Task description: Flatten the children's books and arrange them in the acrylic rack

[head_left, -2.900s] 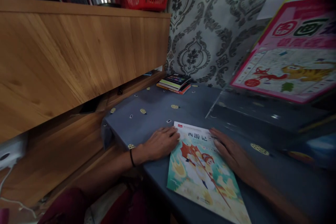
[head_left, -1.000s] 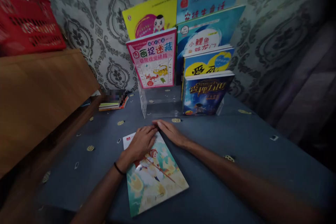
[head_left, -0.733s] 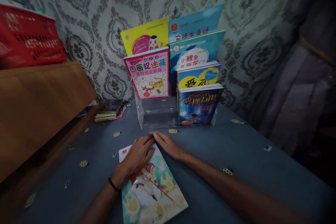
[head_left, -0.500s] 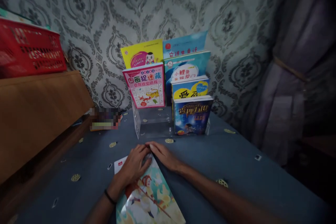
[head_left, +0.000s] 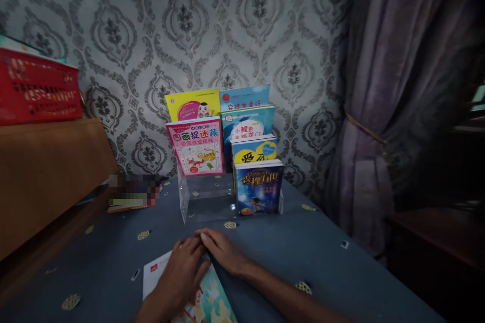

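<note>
A picture book [head_left: 212, 287] with a pale green illustrated cover lies flat at the near edge of the view, its lower part cut off. Across its upper part rests my left hand [head_left: 185, 265], open, the fingers stretched toward the top corner. My right hand [head_left: 222, 252] lies by the top right corner of the same book, its fingers extended and meeting the left fingertips. Beyond both hands stands a clear stepped book rack [head_left: 208, 209]. It bears a pink book [head_left: 199, 149] and a yellow book [head_left: 193, 103] on the left, and a dark blue book [head_left: 259, 189] at front right.
More books stand behind the dark blue one, among them a teal book [head_left: 248, 123]. At the left are a red basket [head_left: 41, 91] on a brown box [head_left: 49, 171] and a small book pile [head_left: 131, 204]. A tied curtain [head_left: 364, 171] hangs right of the patterned wall [head_left: 185, 20].
My view has tilted up and turned right, so the rack, books and hands sit lower and further left. Both hands keep about the same place at the picture book's top.
</note>
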A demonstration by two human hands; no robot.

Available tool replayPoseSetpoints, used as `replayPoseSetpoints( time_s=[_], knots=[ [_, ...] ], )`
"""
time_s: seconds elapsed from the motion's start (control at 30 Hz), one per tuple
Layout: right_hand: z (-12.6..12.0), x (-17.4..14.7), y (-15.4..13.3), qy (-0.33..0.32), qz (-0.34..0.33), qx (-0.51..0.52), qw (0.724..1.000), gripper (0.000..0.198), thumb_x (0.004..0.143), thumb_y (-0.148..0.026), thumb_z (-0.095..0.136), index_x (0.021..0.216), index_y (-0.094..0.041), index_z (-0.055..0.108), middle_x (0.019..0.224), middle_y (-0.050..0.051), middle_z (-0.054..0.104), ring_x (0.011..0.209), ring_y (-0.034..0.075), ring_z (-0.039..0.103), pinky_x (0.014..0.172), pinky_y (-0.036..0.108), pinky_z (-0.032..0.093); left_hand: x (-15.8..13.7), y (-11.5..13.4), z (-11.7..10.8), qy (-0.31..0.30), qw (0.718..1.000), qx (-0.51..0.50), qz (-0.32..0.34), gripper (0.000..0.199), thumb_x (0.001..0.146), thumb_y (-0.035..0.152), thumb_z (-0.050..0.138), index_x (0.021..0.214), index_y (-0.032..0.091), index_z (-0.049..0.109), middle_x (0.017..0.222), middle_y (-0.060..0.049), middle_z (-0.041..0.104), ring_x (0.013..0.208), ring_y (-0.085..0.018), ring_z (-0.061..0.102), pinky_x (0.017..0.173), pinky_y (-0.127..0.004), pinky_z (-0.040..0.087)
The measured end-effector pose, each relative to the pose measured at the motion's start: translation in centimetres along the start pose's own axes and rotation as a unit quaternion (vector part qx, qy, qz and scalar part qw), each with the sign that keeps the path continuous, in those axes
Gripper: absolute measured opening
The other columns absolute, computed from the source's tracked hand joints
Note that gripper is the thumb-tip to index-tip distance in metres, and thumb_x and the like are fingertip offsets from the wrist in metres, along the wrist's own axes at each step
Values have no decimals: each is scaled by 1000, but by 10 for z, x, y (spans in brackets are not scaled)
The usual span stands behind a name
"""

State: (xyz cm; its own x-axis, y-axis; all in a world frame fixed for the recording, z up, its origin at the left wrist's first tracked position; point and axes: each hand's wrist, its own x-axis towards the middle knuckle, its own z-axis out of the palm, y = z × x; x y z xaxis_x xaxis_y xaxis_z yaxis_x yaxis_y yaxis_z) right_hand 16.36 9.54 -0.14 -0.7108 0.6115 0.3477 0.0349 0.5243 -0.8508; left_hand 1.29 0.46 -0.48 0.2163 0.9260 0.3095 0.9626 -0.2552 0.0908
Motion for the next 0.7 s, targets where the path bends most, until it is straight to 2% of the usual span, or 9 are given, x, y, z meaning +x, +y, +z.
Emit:
replayPoseSetpoints(
  time_s=[0.13,0.23,0.4,0.53,0.7],
  knots=[
    [0,-2,-2,2,8,-4,1000,62,100,-62,32,124,-18,69,125,14,71,120,29,64,108,45,47,-3,1,4,-1,1000,17,6,40,96,26,57,135,24,60,136,-11,66,123,-30,63,106,-52,51],
    [1,-1,1,-1,7,-1,1000,65,100,-63,31,122,-15,68,121,15,72,116,29,66,105,44,48,-8,-6,4,16,999,13,40,42,97,28,55,140,26,57,138,-8,65,123,-27,63,105,-46,53],
    [3,0,5,-4,4,-10,1000,67,100,-64,28,118,-14,70,115,14,74,109,28,67,100,42,50,-7,-14,15,72,993,38,90,37,98,26,54,135,27,61,130,-6,70,115,-23,67,98,-37,56],
    [3,-1,2,-3,17,-15,1000,65,100,-62,30,116,-14,70,113,14,74,109,26,68,98,38,50,-3,-16,26,143,976,90,138,28,98,26,51,121,24,67,117,-5,75,104,-22,72,88,-32,60],
    [2,-3,-1,-10,20,-42,999,62,102,-57,29,114,-12,71,111,15,75,107,27,69,95,37,50,-5,-20,18,191,962,69,181,28,99,29,52,123,25,65,117,-3,76,102,-19,74,86,-25,61]
  ],
)
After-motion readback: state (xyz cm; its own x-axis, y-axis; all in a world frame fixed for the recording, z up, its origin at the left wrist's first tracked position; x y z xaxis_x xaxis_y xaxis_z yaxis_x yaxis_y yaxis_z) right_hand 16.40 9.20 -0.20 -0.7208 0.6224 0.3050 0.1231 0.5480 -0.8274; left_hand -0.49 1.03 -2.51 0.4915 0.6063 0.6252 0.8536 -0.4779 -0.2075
